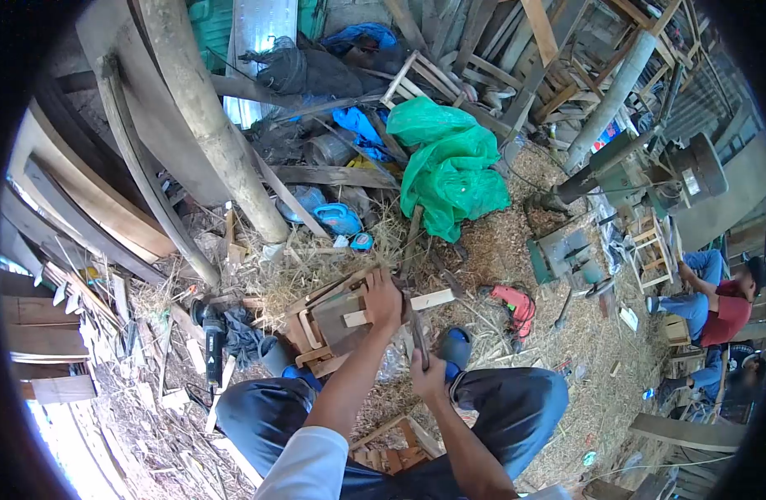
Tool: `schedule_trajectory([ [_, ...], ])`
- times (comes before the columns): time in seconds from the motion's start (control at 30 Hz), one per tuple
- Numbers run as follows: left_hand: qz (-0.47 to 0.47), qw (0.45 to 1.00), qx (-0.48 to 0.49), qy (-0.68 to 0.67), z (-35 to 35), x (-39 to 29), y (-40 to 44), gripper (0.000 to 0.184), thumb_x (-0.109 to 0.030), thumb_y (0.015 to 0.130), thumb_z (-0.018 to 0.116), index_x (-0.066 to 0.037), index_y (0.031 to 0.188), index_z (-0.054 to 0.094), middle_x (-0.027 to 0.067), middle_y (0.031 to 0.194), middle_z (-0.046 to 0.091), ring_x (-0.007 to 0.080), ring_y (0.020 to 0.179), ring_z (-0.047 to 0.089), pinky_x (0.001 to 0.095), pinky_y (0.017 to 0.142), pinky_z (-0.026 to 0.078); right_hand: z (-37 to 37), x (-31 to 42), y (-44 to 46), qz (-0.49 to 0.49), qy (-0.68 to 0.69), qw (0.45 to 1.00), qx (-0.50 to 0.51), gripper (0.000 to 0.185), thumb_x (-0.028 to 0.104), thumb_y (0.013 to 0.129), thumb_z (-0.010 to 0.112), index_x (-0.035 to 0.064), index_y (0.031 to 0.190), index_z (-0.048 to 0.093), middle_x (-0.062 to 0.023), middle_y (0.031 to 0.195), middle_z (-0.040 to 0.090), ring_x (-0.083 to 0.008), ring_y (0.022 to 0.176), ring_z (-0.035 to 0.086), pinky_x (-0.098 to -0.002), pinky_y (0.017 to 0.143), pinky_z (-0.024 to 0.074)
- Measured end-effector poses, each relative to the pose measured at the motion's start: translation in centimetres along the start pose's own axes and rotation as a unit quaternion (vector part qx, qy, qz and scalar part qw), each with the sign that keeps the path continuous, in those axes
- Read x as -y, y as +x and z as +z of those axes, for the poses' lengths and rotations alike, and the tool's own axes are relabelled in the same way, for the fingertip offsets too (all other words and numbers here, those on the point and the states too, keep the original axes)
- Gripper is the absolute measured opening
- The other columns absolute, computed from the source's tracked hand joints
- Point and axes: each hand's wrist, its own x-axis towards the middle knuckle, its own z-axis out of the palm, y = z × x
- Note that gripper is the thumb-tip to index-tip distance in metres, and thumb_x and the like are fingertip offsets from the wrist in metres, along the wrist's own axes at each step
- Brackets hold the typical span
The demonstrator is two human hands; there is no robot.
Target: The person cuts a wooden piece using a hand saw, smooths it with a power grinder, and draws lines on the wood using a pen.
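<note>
Left hand (pixel 383 302): open, palm down over pale wooden strip (pixel 429 300), fingers toward 12 o'clock. Strip: frame center, long axis near 9-to-3 o'clock. Right hand (pixel 429 375): closed around dark tool (pixel 418 334), pointing near 12 o'clock.

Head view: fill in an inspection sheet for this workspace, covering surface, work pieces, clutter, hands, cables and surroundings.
Surface: ground strewn with shavings and straw.
Work pieces: board between the feet, pale strip lying across it.
Clutter: black power tool and red power tool on the ground, loose offcuts about.
Hands: left hand on the work pieces; right hand grips a long tool, type unclear.
Cables: dark cord by the black power tool, end not traceable.
Surroundings: green sheet, leaning planks, two people seated at the right edge.
</note>
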Motion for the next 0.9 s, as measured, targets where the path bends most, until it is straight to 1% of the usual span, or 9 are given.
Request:
schedule_trajectory([
  [0.07, 0.005, 1.0, -0.001, 0.025, 0.1, 0.6, -0.2, 0.032, -0.012, 0.083, 0.05, -0.003, 0.113, 0.057, 0.0126, 0.117, 0.058, 0.0296, 0.116, 0.049, 0.0452, 0.095, 0.038, 1.9, -2.5, -0.9, -0.049, -0.026, 0.998, -0.019, 0.047, 0.031, 0.095, 0.057, -0.0038, 0.065, 0.056, 0.0022, 0.05, 0.044, -0.0073, 0.049, 0.04, -0.0317, 0.044, 0.0313],
  [0.27, 0.077, 0.992, -0.095, 0.043, -0.7, -0.2, -0.5, 0.023, -0.01, 0.081, 0.055, -0.006, 0.104, 0.058, 0.0112, 0.108, 0.059, 0.0298, 0.11, 0.051, 0.0441, 0.093, 0.039, -4.6, 8.0, 2.7, -0.035, 0.049, 0.998, -0.028, 0.046, 0.038, 0.093, 0.06, -0.0041, 0.075, 0.062, -0.0046, 0.048, 0.045, -0.0104, 0.048, 0.04, -0.0371, 0.045, 0.0345],
  [0.4, 0.075, 0.99, -0.006, -0.123, -1.7, 0.1, -0.2, 0.019, -0.017, 0.082, 0.059, -0.01, 0.1, 0.059, 0.0101, 0.103, 0.059, 0.03, 0.105, 0.053, 0.0465, 0.091, 0.039, -11.5, 14.6, 7.3, -0.097, -0.053, 0.993, 0.028, 0.053, 0.041, 0.093, 0.059, -0.0045, 0.068, 0.059, -0.0074, 0.049, 0.042, -0.0123, 0.048, 0.038, -0.0371, 0.045, 0.0318],
  [0.47, 0.193, 0.971, 0.058, -0.125, -4.5, -0.9, -1.1, 0.028, -0.025, 0.081, 0.063, -0.009, 0.105, 0.062, 0.0132, 0.11, 0.057, 0.0322, 0.112, 0.05, 0.0496, 0.096, 0.038, -13.8, 15.5, 9.0, -0.094, -0.051, 0.994, 0.032, 0.054, 0.042, 0.093, 0.059, -0.0045, 0.066, 0.058, -0.0081, 0.048, 0.04, -0.0135, 0.048, 0.038, -0.0375, 0.045, 0.0316],
  [0.57, 0.287, 0.949, 0.113, 0.074, -5.9, -0.5, -2.4, 0.04, -0.032, 0.079, 0.067, -0.011, 0.113, 0.063, 0.018, 0.121, 0.053, 0.0359, 0.123, 0.043, 0.0515, 0.103, 0.034, -15.8, 16.7, 9.8, -0.115, -0.066, 0.991, 0.028, 0.057, 0.045, 0.092, 0.06, -0.0045, 0.063, 0.057, -0.0087, 0.047, 0.039, -0.0155, 0.048, 0.037, -0.0387, 0.046, 0.0316],
  [0.7, 0.278, 0.924, 0.255, 0.069, -6.1, 0.4, -0.9, 0.043, -0.036, 0.079, 0.068, -0.013, 0.115, 0.065, 0.0211, 0.134, 0.044, 0.0404, 0.133, 0.031, 0.0494, 0.108, 0.031, -16.7, 17.9, 10.1, -0.149, -0.082, 0.985, -0.023, 0.06, 0.048, 0.091, 0.059, -0.0041, 0.063, 0.057, -0.0128, 0.047, 0.044, -0.0209, 0.045, 0.044, -0.0411, 0.048, 0.0358],
  [0.8, 0.302, 0.935, 0.185, 0.001, -5.4, 1.4, 0.3, 0.041, -0.034, 0.078, 0.071, -0.01, 0.111, 0.066, 0.0208, 0.121, 0.055, 0.0356, 0.122, 0.048, 0.0436, 0.098, 0.042, -16.4, 19.2, 9.9, -0.191, -0.062, 0.977, -0.066, 0.059, 0.049, 0.09, 0.059, -0.0039, 0.063, 0.058, -0.0158, 0.048, 0.048, -0.0255, 0.044, 0.05, -0.0416, 0.049, 0.0392],
  [0.87, 0.108, 0.907, 0.341, -0.222, -9.8, -0.7, 0.8, 0.037, -0.024, 0.081, 0.074, -0.003, 0.11, 0.065, 0.0157, 0.102, 0.068, 0.0288, 0.1, 0.064, 0.0379, 0.089, 0.048, -16.4, 19.6, 9.7, -0.181, -0.027, 0.981, -0.06, 0.059, 0.049, 0.09, 0.059, -0.0036, 0.064, 0.059, -0.0154, 0.048, 0.047, -0.0242, 0.044, 0.049, -0.0411, 0.049, 0.0386],
  [0.9, 0.144, 0.896, 0.348, -0.236, -13.2, -2.3, 1.0, 0.034, -0.015, 0.081, 0.074, -0.003, 0.111, 0.064, 0.0141, 0.099, 0.069, 0.0235, 0.089, 0.066, 0.0347, 0.082, 0.05, -16.4, 19.7, 9.6, -0.187, -0.014, 0.98, -0.068, 0.057, 0.048, 0.09, 0.06, -0.003, 0.064, 0.058, -0.0136, 0.047, 0.046, -0.02, 0.044, 0.045, -0.0401, 0.048, 0.0364],
])
